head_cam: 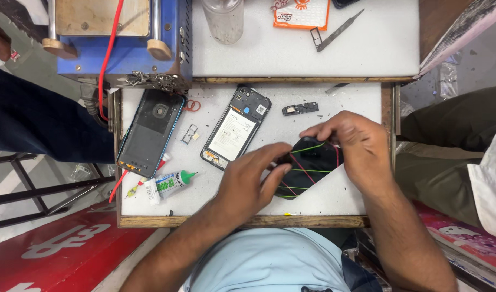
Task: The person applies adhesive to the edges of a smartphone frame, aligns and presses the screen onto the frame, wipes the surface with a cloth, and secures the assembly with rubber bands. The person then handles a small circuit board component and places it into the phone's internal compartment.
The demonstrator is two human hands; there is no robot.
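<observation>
A black phone [307, 165] wrapped with several green and red rubber bands lies on the white work mat [340, 197]. My left hand [253, 176] grips its left end, fingers curled over the edge. My right hand [353, 146] covers its upper right end, fingers pressing on the top. To the left lies an opened phone body [236, 127] showing its white battery. Further left rests a dark back cover [150, 132] with a blue rim.
A glue tube with a green cap [171, 184], a SIM tray [190, 134], a small black part [300, 108] and orange rubber bands [192, 105] lie on the mat. A blue machine [123, 48], clear bottle [222, 20] and metal file [340, 30] stand behind. Another person's legs [448, 146] sit at right.
</observation>
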